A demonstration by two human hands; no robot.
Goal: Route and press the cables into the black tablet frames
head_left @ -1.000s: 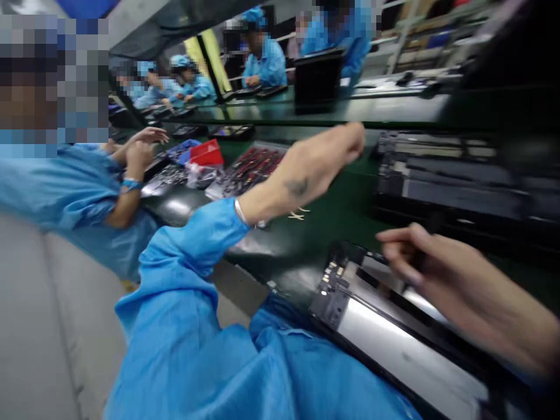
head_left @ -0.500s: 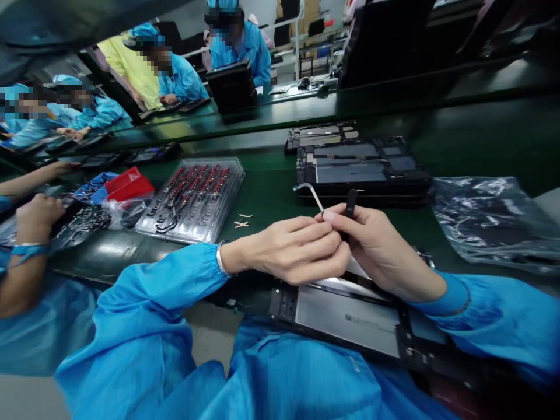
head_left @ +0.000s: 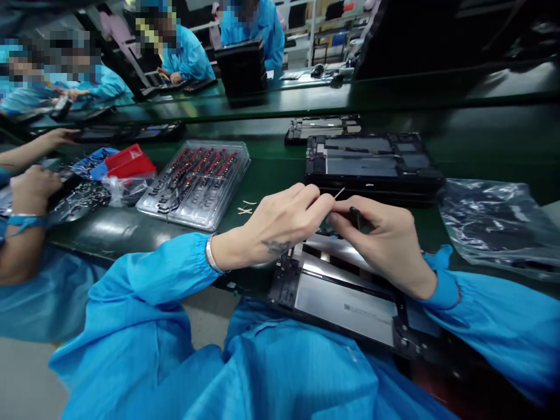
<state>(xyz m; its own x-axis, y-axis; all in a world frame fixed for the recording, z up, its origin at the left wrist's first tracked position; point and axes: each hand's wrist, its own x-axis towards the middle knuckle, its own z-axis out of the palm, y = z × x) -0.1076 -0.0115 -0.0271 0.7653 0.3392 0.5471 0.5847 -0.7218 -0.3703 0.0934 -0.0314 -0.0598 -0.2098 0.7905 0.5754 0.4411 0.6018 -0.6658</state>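
Our left hand [head_left: 280, 224] pinches a thin pale strip [head_left: 339, 192] between thumb and forefinger, its tip poking up beyond the fingertips. Our right hand [head_left: 380, 242] meets it fingertip to fingertip, closed around a small black tool [head_left: 356, 217]. Both hover over the opened tablet [head_left: 345, 300] at the worktop's [head_left: 280, 175] near edge. Beyond lie a stack of tablets [head_left: 371, 163] and, leftward, a clear parts tray [head_left: 196, 181].
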